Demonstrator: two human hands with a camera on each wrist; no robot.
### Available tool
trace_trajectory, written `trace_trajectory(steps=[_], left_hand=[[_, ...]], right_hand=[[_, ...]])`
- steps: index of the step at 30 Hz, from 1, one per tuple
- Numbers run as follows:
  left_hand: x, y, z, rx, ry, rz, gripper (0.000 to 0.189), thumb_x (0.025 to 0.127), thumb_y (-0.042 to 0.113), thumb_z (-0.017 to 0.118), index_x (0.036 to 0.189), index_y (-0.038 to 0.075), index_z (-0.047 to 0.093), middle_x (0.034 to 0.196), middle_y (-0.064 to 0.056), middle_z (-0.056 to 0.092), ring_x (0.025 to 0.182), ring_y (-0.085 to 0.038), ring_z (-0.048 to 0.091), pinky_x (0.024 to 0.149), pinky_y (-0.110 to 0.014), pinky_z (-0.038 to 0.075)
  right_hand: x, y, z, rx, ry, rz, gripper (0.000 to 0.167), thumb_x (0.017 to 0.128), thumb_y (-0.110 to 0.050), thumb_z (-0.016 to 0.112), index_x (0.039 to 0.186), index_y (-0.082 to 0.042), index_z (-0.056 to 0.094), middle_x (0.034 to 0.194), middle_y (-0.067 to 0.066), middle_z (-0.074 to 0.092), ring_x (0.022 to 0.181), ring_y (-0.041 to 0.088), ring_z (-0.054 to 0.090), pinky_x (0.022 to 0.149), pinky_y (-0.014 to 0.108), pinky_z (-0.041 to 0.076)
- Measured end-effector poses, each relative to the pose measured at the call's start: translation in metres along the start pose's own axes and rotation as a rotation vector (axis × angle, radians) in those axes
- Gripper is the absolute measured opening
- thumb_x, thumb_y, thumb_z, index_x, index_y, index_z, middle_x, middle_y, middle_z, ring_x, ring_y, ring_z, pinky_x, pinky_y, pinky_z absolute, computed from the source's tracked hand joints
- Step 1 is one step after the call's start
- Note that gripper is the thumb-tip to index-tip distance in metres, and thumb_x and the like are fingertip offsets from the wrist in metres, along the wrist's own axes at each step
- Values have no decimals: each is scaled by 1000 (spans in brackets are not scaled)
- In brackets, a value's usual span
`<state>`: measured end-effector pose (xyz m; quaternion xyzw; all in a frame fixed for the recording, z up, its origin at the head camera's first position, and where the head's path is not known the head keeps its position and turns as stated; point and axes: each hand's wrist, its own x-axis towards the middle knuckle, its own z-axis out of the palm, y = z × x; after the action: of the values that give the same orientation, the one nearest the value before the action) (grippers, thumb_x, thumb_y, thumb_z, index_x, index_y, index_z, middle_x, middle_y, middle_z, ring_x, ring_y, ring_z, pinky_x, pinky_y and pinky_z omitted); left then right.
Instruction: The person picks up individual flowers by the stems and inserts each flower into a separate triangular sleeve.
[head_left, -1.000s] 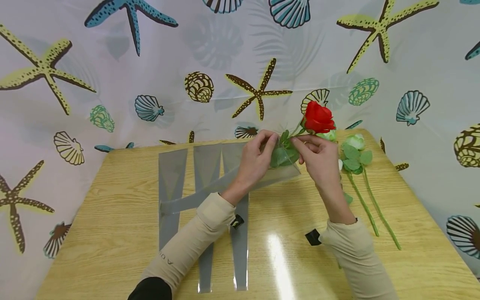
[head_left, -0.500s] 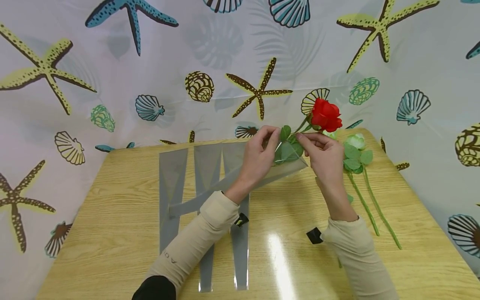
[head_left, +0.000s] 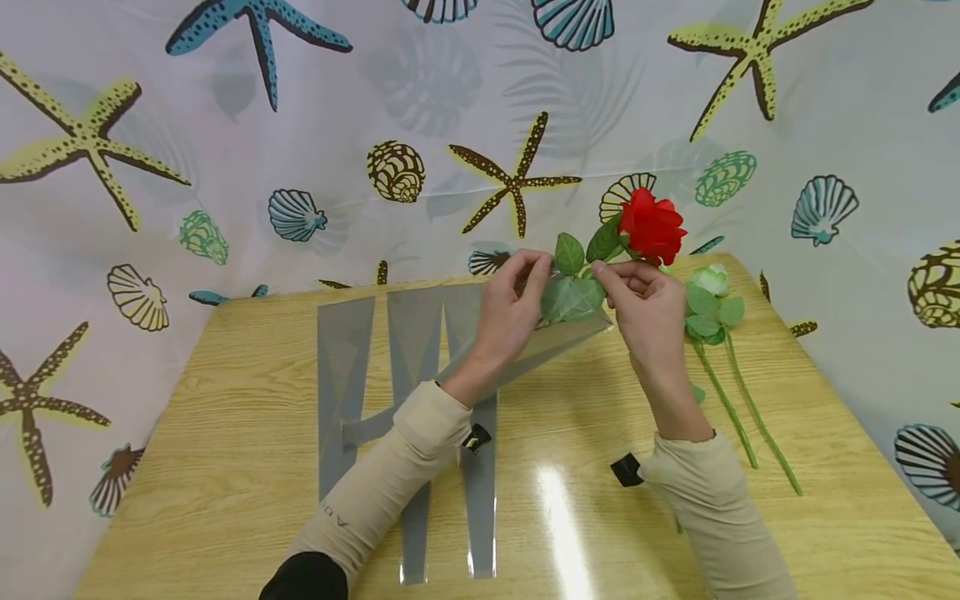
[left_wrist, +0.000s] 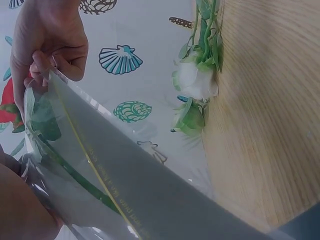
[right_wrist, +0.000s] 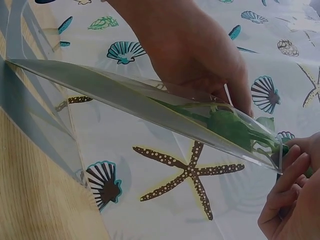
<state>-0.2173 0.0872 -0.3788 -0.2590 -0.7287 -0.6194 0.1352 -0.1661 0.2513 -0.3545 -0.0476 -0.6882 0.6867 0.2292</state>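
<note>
In the head view a red rose [head_left: 651, 227] with green leaves [head_left: 570, 253] tilts up to the right above the table. Its stem [left_wrist: 82, 182] runs inside a clear, grey-backed flower sleeve [head_left: 555, 342], and the bloom sticks out past the mouth. The left hand [head_left: 510, 312] pinches the sleeve near its mouth, on the side toward the wall. With thumb and fingers, the right hand [head_left: 647, 304] pinches the rose just below the bloom, at the sleeve's opening. Whether those fingers also catch the plastic edge, I cannot tell. Some leaves lie behind the film.
Several flat sleeves [head_left: 345, 350] lie side by side on the left of the wooden table [head_left: 225, 467]. Pale green-white roses [head_left: 708, 282] with long stems lie at the right. A patterned cloth [head_left: 420, 92] hangs behind the table.
The rose has shifted slightly up and to the right. Leaves below the bloom have spread higher above the sleeve's mouth. The sleeve's narrow end has swung a little right and nearer.
</note>
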Motion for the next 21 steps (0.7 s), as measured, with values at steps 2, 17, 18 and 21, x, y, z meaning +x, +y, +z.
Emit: trace_trajectory(steps=[2,17,18,21], left_hand=[[0,0,-1,0,1,2,29,113,24,50,120,5,70,114,-14,73,98,-24,70,83,-25,52],[-1,0,-3,-12,30,6,28,113,25,51,114,5,70,107,-13,72,94,-22,68,81,-25,52],[-1,0,-4,-12,31,4,28,113,25,51,115,4,70,107,-13,72,93,-22,68,80,-25,52],[0,1,-4,-10,33,-1,28,113,25,51,115,4,70,106,-13,72,91,-21,68,79,-25,51]], right_hand=[[0,0,0,-3,-1,0,15,95,-21,79,83,-13,76,62,-12,65,60,8,55,46,23,27],[-1,1,0,31,-1,-2,18,96,-20,78,83,-9,73,56,-9,58,53,10,46,48,23,27],[-1,1,0,19,-4,-3,18,96,-20,78,83,-9,73,56,-9,58,52,10,45,48,23,26],[-2,2,1,-17,-15,-7,19,96,-22,79,84,-8,73,56,-9,58,51,8,44,47,24,25]])
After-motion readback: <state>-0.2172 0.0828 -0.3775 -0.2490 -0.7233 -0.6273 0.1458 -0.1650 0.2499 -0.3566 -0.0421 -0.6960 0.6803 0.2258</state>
